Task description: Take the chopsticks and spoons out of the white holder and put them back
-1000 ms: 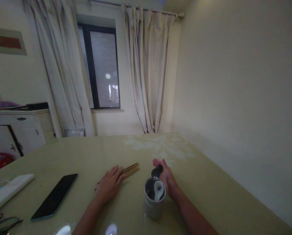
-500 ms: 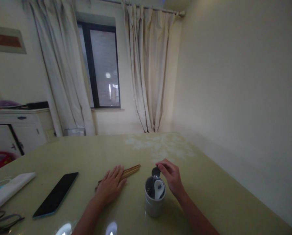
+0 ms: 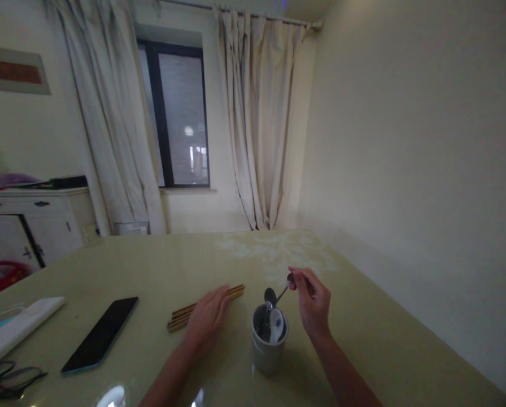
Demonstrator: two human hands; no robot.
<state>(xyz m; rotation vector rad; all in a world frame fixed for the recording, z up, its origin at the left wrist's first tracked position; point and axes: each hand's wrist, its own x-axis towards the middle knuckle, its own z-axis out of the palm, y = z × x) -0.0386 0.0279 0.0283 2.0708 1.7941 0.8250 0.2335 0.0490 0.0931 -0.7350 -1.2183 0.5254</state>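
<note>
My right hand (image 3: 314, 299) pinches the end of a metal spoon (image 3: 282, 294), whose thin stem slants down to the cup's mouth. Below it stands a light grey cylindrical cup (image 3: 269, 357) on the table. Inside the cup are a white ceramic spoon (image 3: 276, 326) with a blue mark and another metal spoon, its dark round bowl (image 3: 270, 296) sticking up above the rim. Left of the cup, my left hand (image 3: 208, 316) lies stretched out over a bundle of wooden chopsticks (image 3: 180, 322), which show on both sides of it; its fingertips are partly hard to see.
The glossy table (image 3: 151, 265) meets a bare wall on the right. A black phone or tablet (image 3: 100, 334) lies left of the chopsticks. Farther left are a white slab-like object (image 3: 28, 325) and a dark cable (image 3: 11, 380). Curtains and a window stand behind.
My right hand has moved up and right, and a spoon's stem now shows between it and the cup. My left hand has slid right along the chopsticks, uncovering their left ends.
</note>
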